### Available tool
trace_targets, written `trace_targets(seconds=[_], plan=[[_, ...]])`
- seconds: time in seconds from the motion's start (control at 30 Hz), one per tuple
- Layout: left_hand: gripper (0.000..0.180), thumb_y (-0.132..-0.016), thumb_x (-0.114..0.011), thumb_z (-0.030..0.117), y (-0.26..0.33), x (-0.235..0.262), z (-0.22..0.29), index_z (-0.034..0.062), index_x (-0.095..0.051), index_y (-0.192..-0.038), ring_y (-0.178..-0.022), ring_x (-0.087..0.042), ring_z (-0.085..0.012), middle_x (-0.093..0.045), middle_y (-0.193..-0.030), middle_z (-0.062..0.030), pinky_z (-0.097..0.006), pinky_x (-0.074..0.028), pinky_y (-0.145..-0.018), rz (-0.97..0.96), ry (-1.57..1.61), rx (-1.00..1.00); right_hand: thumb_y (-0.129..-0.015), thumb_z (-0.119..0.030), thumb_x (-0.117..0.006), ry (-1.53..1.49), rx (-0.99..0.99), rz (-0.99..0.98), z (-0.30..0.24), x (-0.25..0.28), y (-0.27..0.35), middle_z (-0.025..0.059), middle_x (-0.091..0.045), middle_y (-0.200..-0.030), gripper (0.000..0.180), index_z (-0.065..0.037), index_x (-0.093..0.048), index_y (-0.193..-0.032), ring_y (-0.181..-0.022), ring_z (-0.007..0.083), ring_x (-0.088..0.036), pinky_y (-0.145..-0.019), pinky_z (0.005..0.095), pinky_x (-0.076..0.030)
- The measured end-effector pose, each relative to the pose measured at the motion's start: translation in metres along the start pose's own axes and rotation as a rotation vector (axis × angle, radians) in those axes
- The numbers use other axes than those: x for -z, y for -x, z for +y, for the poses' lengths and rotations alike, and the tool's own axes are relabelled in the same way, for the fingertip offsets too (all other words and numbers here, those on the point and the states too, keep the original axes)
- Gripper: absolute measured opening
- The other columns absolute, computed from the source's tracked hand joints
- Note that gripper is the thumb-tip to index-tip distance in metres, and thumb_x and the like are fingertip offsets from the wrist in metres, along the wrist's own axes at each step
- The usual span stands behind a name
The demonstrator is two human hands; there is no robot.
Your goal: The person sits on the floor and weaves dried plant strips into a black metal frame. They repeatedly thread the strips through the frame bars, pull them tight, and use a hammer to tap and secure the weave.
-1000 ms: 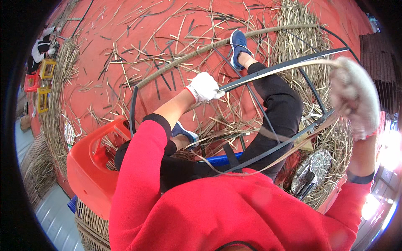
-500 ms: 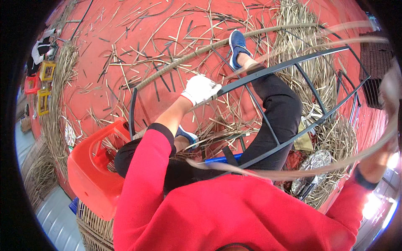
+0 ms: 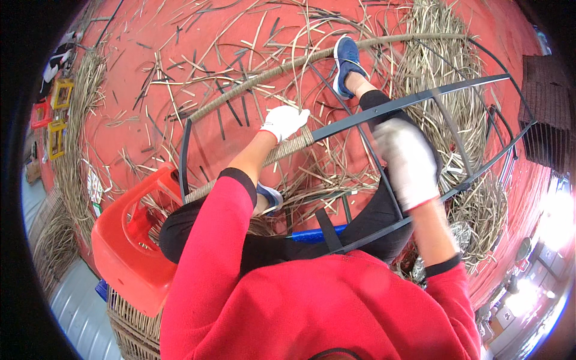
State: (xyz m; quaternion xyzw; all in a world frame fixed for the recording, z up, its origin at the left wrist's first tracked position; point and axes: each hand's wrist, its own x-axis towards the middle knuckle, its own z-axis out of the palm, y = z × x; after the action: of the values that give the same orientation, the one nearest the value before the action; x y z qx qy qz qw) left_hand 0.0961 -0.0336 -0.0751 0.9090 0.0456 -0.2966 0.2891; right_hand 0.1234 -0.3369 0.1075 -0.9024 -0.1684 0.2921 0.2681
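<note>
A dark metal frame [image 3: 384, 111] with several crossbars lies across my legs. Tan woven strip is wound round part of its near rail [image 3: 288, 148] and along its far curved rail [image 3: 258, 79]. My left hand [image 3: 284, 123], in a white glove, is just above the end of the near winding. Its fingers are closed on a thin tan strip [image 3: 308, 129] that meets the rail there. My right hand [image 3: 408, 165], also gloved, is smeared by motion over the frame's middle, above my right leg. Whether it grips anything does not show.
A red plastic stool [image 3: 135, 240] stands at my left. Loose strips [image 3: 240, 51] litter the red floor. Long bundles of strips [image 3: 429, 66] lie at the right, with another bundle [image 3: 87, 120] at far left. Yellow crates [image 3: 57, 138] sit beyond.
My right hand has swept in from the far right to over the frame, and the long blurred strip is no longer stretched out. My left hand has lifted slightly off the rail.
</note>
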Motion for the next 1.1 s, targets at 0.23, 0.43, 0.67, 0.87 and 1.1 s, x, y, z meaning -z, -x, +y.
trace_targets(seconds=[0.23, 0.43, 0.67, 0.87, 1.1], plan=[[0.064, -0.099, -0.035, 0.053, -0.007, 0.004, -0.002, 0.0044, -0.073, -0.082, -0.086, -0.069, -0.0383, -0.071, -0.087, -0.0199, -0.048, -0.052, -0.081, 0.007, -0.073, -0.056, -0.097, 0.001, -0.051, -0.607, -0.08, 0.194, -0.025, -0.18, -0.021, 0.0128, -0.067, -0.119, 0.031, 0.005, -0.058, -0.127, -0.113, 0.0191, -0.064, -0.101, 0.0304, -0.049], [0.066, -0.099, -0.035, 0.055, -0.009, 0.002, -0.01, 0.005, -0.072, -0.079, -0.082, -0.068, -0.0377, -0.07, -0.081, -0.0191, -0.049, -0.052, -0.078, -0.016, -0.001, -0.075, -0.093, 0.009, -0.046, -0.773, 0.045, 0.212, -0.015, -0.204, -0.018, 0.0179, -0.065, -0.119, 0.036, 0.007, -0.056, -0.128, -0.11, 0.0213, -0.066, -0.098, 0.0312, -0.052], [0.076, -0.099, -0.033, 0.062, -0.019, -0.021, -0.022, -0.0001, -0.071, -0.076, -0.073, -0.07, -0.0336, -0.069, -0.071, -0.0174, -0.047, -0.052, -0.078, 0.018, 0.058, -0.092, -0.092, 0.007, -0.05, -0.842, -0.276, 0.035, -0.002, -0.191, -0.044, 0.0118, -0.065, -0.122, 0.038, 0.003, -0.057, -0.129, -0.112, 0.0192, -0.063, -0.101, 0.0313, -0.048], [0.076, -0.098, -0.034, 0.065, -0.038, -0.045, -0.033, 0.0002, -0.072, -0.083, -0.079, -0.069, -0.0347, -0.07, -0.081, -0.0211, -0.046, -0.05, -0.078, -0.417, 0.092, -0.05, -0.091, 0.005, -0.05, -1.096, -0.069, -0.025, 0.007, -0.23, -0.096, 0.0091, -0.067, -0.117, 0.035, -0.003, -0.064, -0.122, -0.105, 0.0181, -0.063, -0.095, 0.0317, -0.048], [0.08, -0.096, -0.033, 0.071, -0.039, -0.042, -0.021, 0.0008, -0.072, -0.091, -0.082, -0.068, -0.0396, -0.07, -0.086, -0.022, -0.047, -0.051, -0.081, -0.397, -0.008, -0.07, -0.092, -0.014, -0.056, -0.084, 0.168, 0.08, 0.042, -0.214, -0.082, 0.0188, -0.069, -0.088, 0.019, -0.002, -0.069, -0.098, -0.088, 0.0392, -0.065, -0.081, 0.0434, -0.051]])
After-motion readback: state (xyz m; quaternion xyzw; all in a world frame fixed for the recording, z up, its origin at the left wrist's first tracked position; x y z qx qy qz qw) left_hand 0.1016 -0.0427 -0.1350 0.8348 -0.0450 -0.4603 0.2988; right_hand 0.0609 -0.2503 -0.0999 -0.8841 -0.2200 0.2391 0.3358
